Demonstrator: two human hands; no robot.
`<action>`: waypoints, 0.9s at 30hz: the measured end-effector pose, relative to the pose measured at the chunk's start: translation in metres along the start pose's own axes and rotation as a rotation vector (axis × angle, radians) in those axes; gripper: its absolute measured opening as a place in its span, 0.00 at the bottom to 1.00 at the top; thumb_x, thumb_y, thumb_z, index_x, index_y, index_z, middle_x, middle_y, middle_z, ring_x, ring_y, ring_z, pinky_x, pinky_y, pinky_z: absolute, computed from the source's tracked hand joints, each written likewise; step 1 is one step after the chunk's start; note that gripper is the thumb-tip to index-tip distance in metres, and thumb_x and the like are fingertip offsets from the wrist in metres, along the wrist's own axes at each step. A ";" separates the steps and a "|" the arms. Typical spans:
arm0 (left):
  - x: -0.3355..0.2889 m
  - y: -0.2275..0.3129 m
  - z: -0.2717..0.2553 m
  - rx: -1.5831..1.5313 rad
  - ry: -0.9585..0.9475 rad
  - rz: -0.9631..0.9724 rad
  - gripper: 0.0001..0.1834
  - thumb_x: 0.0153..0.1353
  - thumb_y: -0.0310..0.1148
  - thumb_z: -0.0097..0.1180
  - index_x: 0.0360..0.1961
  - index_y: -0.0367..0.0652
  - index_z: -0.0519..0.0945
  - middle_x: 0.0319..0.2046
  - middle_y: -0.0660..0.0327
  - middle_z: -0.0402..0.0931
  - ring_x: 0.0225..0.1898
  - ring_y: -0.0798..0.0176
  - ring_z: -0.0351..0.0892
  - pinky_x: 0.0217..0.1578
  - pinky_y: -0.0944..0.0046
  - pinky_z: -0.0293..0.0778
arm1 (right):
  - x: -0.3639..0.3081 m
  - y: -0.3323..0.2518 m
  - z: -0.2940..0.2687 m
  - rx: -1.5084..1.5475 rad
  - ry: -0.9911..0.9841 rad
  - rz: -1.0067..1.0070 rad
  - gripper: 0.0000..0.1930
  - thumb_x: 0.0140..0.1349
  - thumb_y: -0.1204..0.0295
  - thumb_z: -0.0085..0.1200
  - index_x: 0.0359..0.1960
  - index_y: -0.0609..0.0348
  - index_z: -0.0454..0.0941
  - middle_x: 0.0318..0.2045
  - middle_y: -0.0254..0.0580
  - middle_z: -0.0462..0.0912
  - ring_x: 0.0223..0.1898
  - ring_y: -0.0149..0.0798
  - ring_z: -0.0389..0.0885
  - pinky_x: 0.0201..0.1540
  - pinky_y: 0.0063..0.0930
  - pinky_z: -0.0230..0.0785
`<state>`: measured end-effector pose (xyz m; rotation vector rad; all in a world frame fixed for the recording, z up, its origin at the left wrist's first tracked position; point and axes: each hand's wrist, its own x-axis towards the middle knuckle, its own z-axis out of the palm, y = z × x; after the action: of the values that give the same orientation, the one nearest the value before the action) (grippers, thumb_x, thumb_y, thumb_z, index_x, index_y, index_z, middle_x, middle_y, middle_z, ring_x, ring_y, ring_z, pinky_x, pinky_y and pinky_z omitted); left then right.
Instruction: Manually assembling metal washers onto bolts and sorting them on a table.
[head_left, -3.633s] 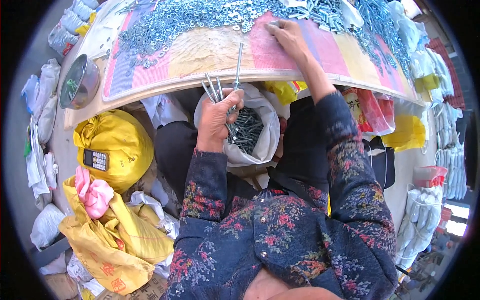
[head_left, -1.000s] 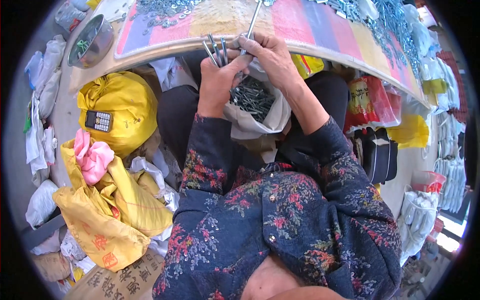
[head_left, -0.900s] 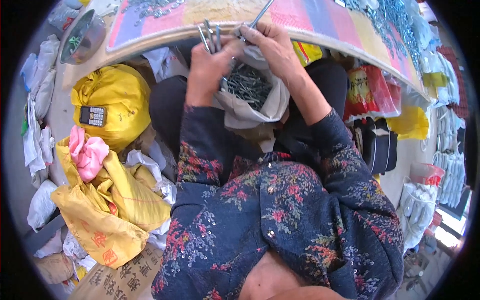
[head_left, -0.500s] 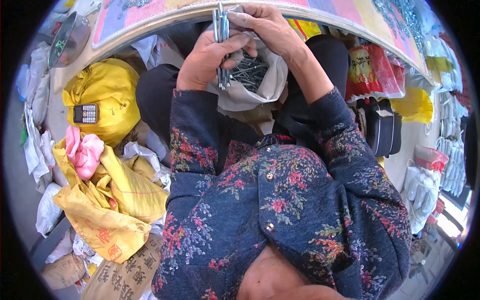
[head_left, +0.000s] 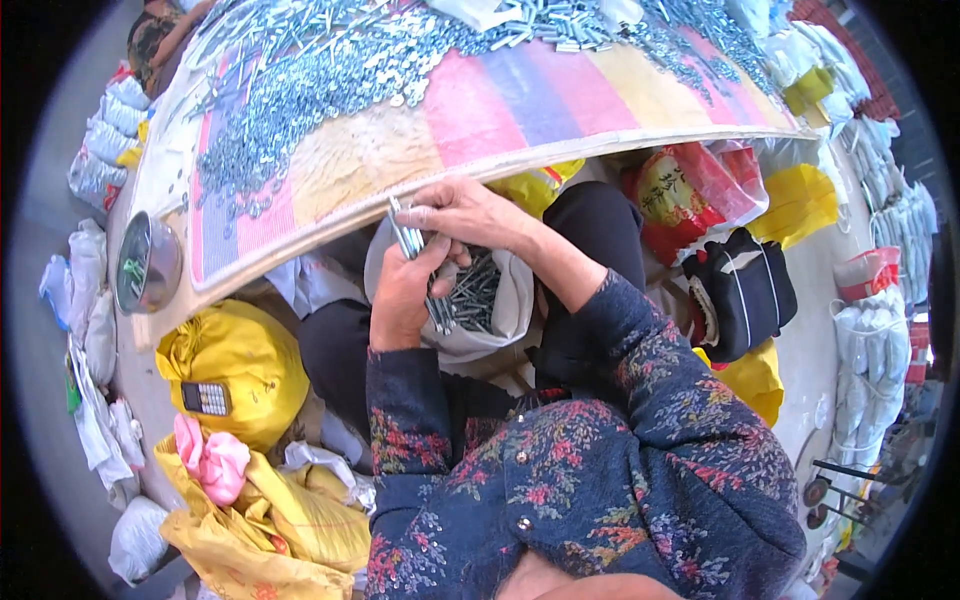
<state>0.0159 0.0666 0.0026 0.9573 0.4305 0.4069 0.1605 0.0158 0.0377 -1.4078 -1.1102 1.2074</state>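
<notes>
My left hand (head_left: 402, 298) is closed round a bundle of long, shiny metal bolts (head_left: 407, 238), which stick out above and below the fist. My right hand (head_left: 468, 212) reaches across from the right, its fingers bent and pressed to the upper ends of the bundle. Below the hands, between my knees, a white sack (head_left: 512, 318) stands with its mouth spread, and many loose bolts (head_left: 478, 292) lie inside. The table edge runs just beyond my fingers.
On the striped table cover (head_left: 480, 100) lie heaps of small metal washers (head_left: 385, 80) and sleeves. A metal bowl (head_left: 160, 265) stands at its left corner. A mobile phone (head_left: 205, 399) rests on a yellow sack (head_left: 265, 360). Another person's arm (head_left: 180, 45) shows far left.
The view has tipped up, so more of the table and its metal parts shows. My hands appear lower in the picture, still together at the bolt bundle.
</notes>
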 end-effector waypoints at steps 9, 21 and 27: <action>0.002 0.003 0.011 -0.226 -0.105 0.059 0.13 0.67 0.35 0.51 0.40 0.33 0.76 0.27 0.57 0.76 0.19 0.75 0.65 0.19 0.77 0.60 | 0.007 0.000 -0.007 -0.123 0.291 -0.176 0.14 0.66 0.65 0.51 0.30 0.65 0.79 0.20 0.30 0.76 0.22 0.24 0.72 0.25 0.21 0.67; 0.008 -0.005 -0.005 -0.298 0.086 -0.052 0.12 0.66 0.34 0.53 0.37 0.32 0.76 0.19 0.61 0.72 0.12 0.76 0.61 0.13 0.78 0.57 | 0.117 0.005 -0.185 -1.250 0.919 -0.242 0.12 0.56 0.70 0.51 0.40 0.60 0.81 0.35 0.48 0.82 0.36 0.49 0.83 0.39 0.40 0.74; 0.010 -0.001 -0.004 -0.148 0.171 -0.011 0.13 0.64 0.35 0.56 0.35 0.32 0.79 0.19 0.65 0.72 0.13 0.78 0.59 0.13 0.79 0.53 | 0.145 0.018 -0.237 -1.574 0.715 -0.201 0.10 0.53 0.71 0.50 0.37 0.56 0.79 0.40 0.47 0.80 0.40 0.52 0.82 0.41 0.47 0.75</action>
<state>0.0220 0.0739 -0.0025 0.7797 0.5525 0.5057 0.4115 0.1338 0.0168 -2.4070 -1.5911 -0.6467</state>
